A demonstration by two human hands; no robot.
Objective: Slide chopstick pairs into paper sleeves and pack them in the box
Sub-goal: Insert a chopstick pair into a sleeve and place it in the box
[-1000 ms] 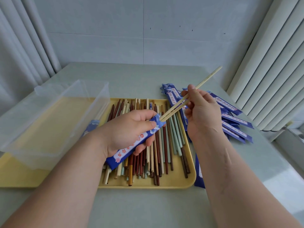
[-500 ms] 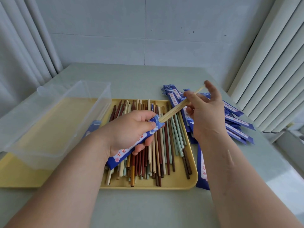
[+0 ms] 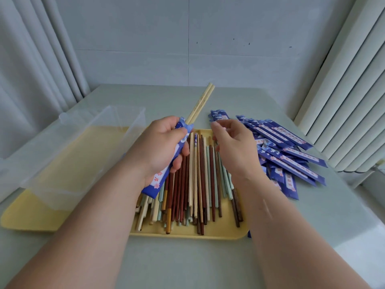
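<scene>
The table [image 3: 166, 263] in front of you carries a yellow tray [image 3: 187, 235]. A clear box [image 3: 68, 155] stands on the tray's left part. The loose sticks [image 3: 200, 184] lie heaped on its right part, mostly running away from you. The spare sleeves [image 3: 291, 159] are piled on the table just right of the tray.

Your left hand [image 3: 158, 149] is closed around a blue sleeve [image 3: 164, 174], with the thumb pressed on its upper end and the fingers wrapped under it. It is held above the loose sticks. The sleeve's lower end juts out past the heel of your hand.

Your right hand [image 3: 235, 147] holds nothing. Its fingers are loosely curled, and it hovers over the right side of the heap, just beside the spare sleeves and apart from your left hand.

The pale pair [image 3: 201, 102] sits partly inside the held sleeve. The two sticks lie side by side and touching. Their long axis follows the sleeve, running from near your left wrist up and away, leaning a little right. The bare ends stick out of the sleeve's top and point toward the far wall.
</scene>
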